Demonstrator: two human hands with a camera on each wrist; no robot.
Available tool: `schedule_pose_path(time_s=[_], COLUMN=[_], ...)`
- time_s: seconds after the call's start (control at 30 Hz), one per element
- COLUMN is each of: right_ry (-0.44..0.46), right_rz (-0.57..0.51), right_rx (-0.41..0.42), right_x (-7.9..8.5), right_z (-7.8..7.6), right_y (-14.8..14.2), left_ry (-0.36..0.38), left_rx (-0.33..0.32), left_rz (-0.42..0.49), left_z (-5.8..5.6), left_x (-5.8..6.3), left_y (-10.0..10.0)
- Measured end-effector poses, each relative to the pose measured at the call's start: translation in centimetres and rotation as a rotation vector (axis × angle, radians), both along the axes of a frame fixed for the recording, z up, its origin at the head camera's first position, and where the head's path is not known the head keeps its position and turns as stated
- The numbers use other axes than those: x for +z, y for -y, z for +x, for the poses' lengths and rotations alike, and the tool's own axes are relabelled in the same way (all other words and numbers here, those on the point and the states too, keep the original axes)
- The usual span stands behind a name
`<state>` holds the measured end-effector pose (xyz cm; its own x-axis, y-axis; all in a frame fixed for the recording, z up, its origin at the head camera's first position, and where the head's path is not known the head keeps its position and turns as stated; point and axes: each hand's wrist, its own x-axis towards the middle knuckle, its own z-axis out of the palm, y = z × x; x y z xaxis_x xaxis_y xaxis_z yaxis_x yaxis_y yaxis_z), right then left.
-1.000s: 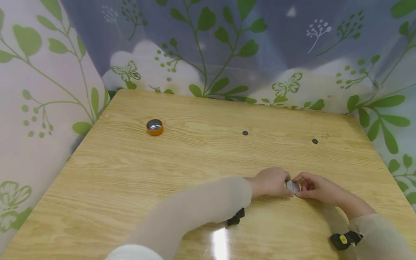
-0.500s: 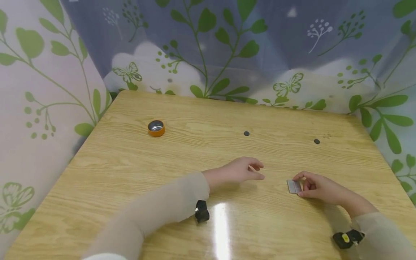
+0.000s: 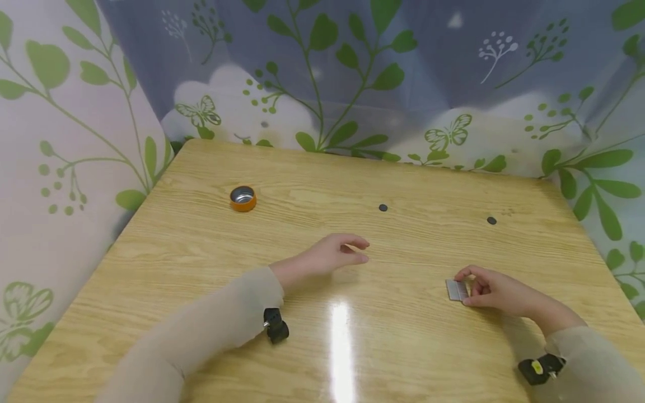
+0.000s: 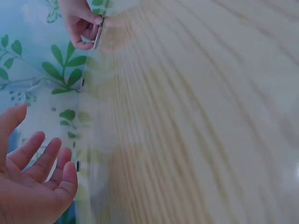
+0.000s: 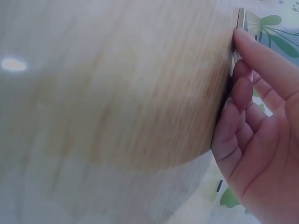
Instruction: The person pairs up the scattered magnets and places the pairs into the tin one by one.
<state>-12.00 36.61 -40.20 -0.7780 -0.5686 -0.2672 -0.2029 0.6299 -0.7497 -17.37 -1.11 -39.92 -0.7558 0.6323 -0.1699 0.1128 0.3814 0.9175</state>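
In the head view a small, flat, silver-grey rectangular piece with a line across its middle lies on the wooden table. My right hand pinches its right part between thumb and index finger, the other fingers curled beneath. The right wrist view shows the thumb against the thin edge of this piece. My left hand hovers above the table's middle, apart from everything, with fingers loosely spread and nothing in them. Its palm and relaxed fingers appear in the left wrist view.
An orange bowl with a shiny metal inside stands at the back left of the table. Two dark round discs lie farther back: one disc near the middle, another disc to the right. A leaf-patterned curtain borders the table.
My left hand has let go of the left side of the grey piece and moved away to the left. My right hand stays in place, still pinching it.
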Motion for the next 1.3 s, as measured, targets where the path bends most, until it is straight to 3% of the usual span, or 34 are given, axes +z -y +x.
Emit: schedule_pose_path(time_s=[0.3, 0.57, 0.7, 0.93, 1.13, 1.3], right_ry=[0.018, 0.017, 0.016, 0.012, 0.010, 0.013], right_rz=[0.022, 0.024, 0.006, 0.000, -0.004, -0.016], right_rx=[0.013, 0.006, 0.011, 0.023, 0.031, 0.025], right_x=[0.0, -0.1, 0.0, 0.1, 0.0, 0.0], right_z=[-0.3, -0.3, -0.1, -0.1, -0.1, 0.0], right_y=[0.0, 0.0, 0.1, 0.1, -0.1, 0.0], left_ry=[0.046, 0.063, 0.110, 0.209, 0.267, 0.253], left_rx=[0.198, 0.327, 0.381, 0.588, 0.725, 0.841], left_rz=[0.076, 0.134, 0.163, 0.211, 0.210, 0.220], left_z=[-1.0, -0.6, -0.4, -0.2, 0.1, -0.7], left_x=[0.2, 0.2, -0.2, -1.3, -1.4, -1.3], left_y=[4.4, 7.3, 9.2, 12.8, 14.9, 16.3])
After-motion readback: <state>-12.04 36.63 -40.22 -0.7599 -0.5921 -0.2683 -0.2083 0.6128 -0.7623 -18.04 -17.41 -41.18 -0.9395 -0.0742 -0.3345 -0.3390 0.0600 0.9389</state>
